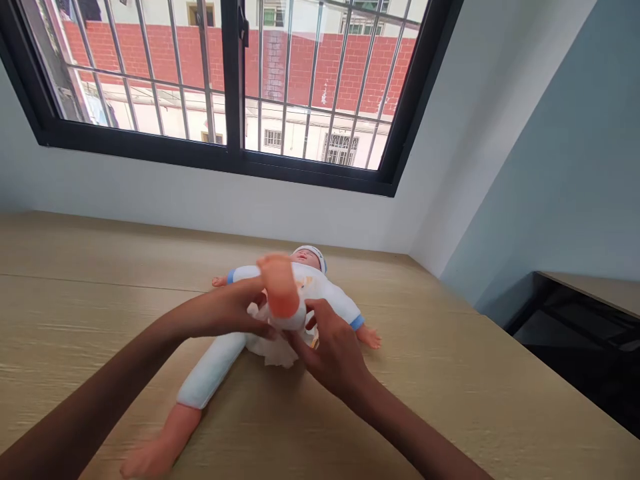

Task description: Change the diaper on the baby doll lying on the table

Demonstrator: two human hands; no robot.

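Forearms, doll, blurred shirt print

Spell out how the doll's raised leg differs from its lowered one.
The raised leg points up over the body; the lowered leg stretches along the table. The left hand and right hand are at the raised leg's cuff; the lowered leg's cuff is clear. Both have bare feet.

Blk-framed 2-pane window w/ bars outside sits in wht wall.
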